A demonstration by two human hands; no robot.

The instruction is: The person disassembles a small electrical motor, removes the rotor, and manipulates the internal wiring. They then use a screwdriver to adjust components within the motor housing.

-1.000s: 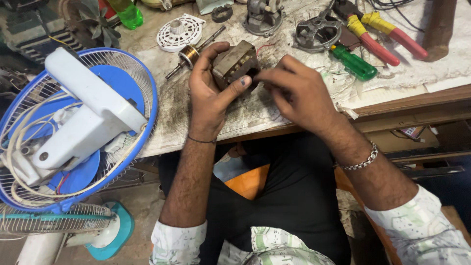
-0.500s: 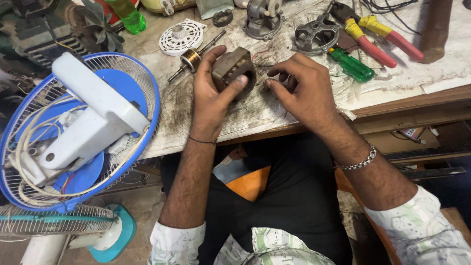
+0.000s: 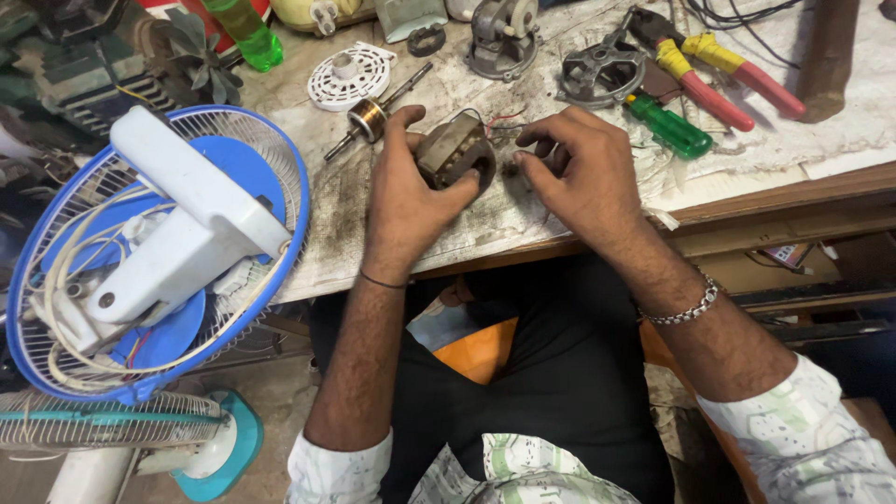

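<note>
The left hand (image 3: pixel 411 201) is wrapped around a small fan motor stator (image 3: pixel 455 151), thumb pressed against its lower edge and fingers curled over the far side, so its grip is closed on that piece; the stator sits just above the grimy surface (image 3: pixel 485 219), near the front edge, tilted so that its round opening faces the person. The right hand (image 3: pixel 583 173) hovers just beside the stator on its right; its thumb and forefinger are pinched close together at the thin wires (image 3: pixel 509 126) that trail from the winding, a narrow grip, though whether anything is actually caught between the fingertips cannot be told. A chain bracelet (image 3: pixel 689 308) circles the right wrist; a thin dark band (image 3: pixel 383 280) circles the left.

Just beyond the left hand lies a rotor with its shaft (image 3: pixel 373 119), and behind that a white round vent cover (image 3: pixel 353 75); farther right on the surface are a grey metal bracket (image 3: pixel 602 70), a green-handled screwdriver (image 3: pixel 670 126) and pliers with red and yellow handles (image 3: pixel 714 70). To the left, off the surface's edge, a blue fan guard (image 3: pixel 280 177) lies face down with a white housing (image 3: pixel 187 224) and its cord resting on it; a teal fan base (image 3: pixel 224 448) stands on the floor below.
</note>
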